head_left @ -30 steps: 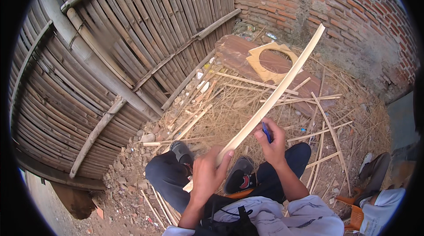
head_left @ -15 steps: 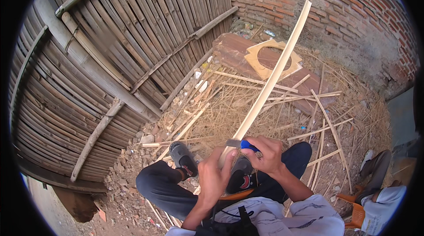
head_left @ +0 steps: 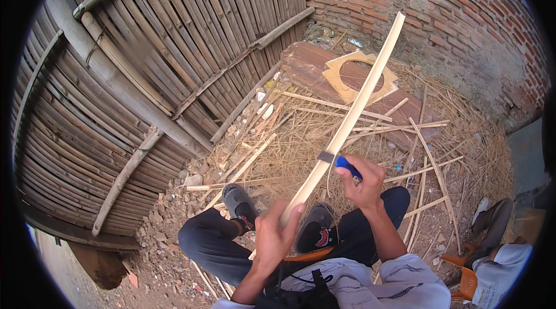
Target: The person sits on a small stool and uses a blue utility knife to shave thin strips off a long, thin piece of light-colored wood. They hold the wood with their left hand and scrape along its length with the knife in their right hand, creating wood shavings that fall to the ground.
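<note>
A long pale bamboo strip (head_left: 359,103) slants up and away to the right from between my knees. My left hand (head_left: 274,229) is closed round its near end, thumb along the strip. My right hand (head_left: 365,181) grips the blue handle of a knife (head_left: 326,157), whose short dark blade lies across the strip well ahead of my left hand. A thin curled shaving hangs just below the blade. The strip's far end is free in the air.
Cut strips (head_left: 428,164) and straw-like shavings litter the ground ahead. A cardboard piece (head_left: 336,80) with a round hole lies on a brown sheet (head_left: 307,57). A bamboo wall (head_left: 191,37) stands left, a brick wall (head_left: 457,14) behind. Another person (head_left: 501,268) sits at the right.
My right hand has pushed the knife forward along the strip, away from my left hand. The strip's far end has dipped slightly. My left hand keeps its hold.
</note>
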The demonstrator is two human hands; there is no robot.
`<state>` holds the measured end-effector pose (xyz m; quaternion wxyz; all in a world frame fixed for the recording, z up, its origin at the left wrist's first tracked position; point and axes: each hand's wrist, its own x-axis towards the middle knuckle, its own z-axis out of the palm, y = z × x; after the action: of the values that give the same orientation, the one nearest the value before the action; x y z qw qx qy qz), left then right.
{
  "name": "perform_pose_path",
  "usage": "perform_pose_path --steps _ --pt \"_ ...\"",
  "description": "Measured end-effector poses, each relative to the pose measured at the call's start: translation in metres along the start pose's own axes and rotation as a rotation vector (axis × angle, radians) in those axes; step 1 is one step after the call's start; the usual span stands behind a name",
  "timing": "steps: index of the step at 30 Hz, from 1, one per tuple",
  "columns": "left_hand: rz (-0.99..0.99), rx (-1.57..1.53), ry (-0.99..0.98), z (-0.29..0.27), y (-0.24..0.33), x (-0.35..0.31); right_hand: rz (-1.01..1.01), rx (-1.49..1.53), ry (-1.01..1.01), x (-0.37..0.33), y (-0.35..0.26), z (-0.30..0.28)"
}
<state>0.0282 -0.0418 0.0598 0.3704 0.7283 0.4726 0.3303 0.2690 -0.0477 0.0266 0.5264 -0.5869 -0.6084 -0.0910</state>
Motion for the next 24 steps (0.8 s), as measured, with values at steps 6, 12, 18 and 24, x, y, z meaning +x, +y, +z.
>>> perform_pose_path --steps 6,12,18,24 --pt "-0.103 0.043 -0.073 -0.018 -0.023 -0.027 0.344 -0.074 0.237 0.044 0.087 -0.025" --pt "-0.142 -0.006 -0.067 -0.028 -0.049 -0.035 0.501 0.041 0.257 0.053 0.159 -0.058" --pt "-0.166 -0.133 -0.067 -0.011 -0.045 -0.013 0.327 0.171 -0.06 0.003 0.058 -0.016" --pt "-0.106 -0.201 -0.087 0.003 -0.03 0.001 0.026 0.25 -0.176 -0.02 -0.003 0.006"
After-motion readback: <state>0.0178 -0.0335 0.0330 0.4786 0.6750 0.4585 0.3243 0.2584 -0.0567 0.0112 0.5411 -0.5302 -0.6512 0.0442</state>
